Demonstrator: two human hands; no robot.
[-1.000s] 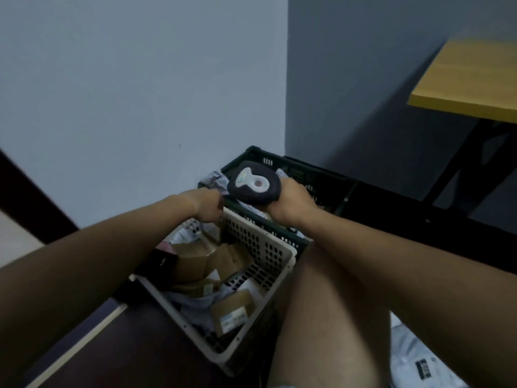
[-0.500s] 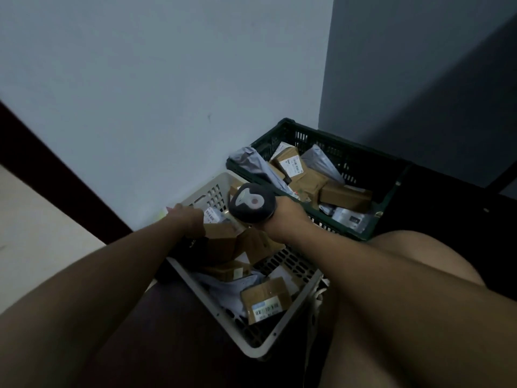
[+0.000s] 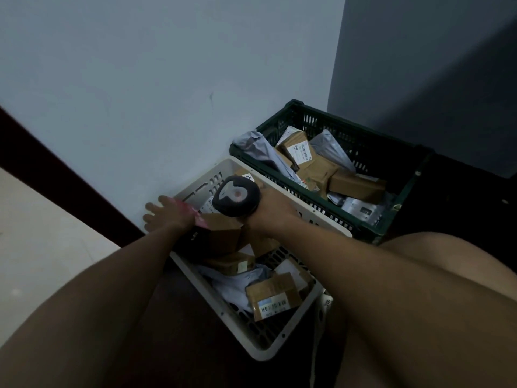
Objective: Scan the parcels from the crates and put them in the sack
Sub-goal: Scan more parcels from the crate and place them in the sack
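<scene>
The left hand (image 3: 167,212) hovers spread and slack at the far-left rim of the white crate (image 3: 279,351), fingers (image 3: 149,206) grasping nothing. The right hand (image 3: 268,204) is clenched around the scanner (image 3: 235,196), poised over the brown parcels (image 3: 221,233) lying just beside the left fingers. Best, I'd say, to pick one parcel with its label upward, as the one nearest the person (image 3: 272,296) lies, then aim the scanner squarely.
</scene>
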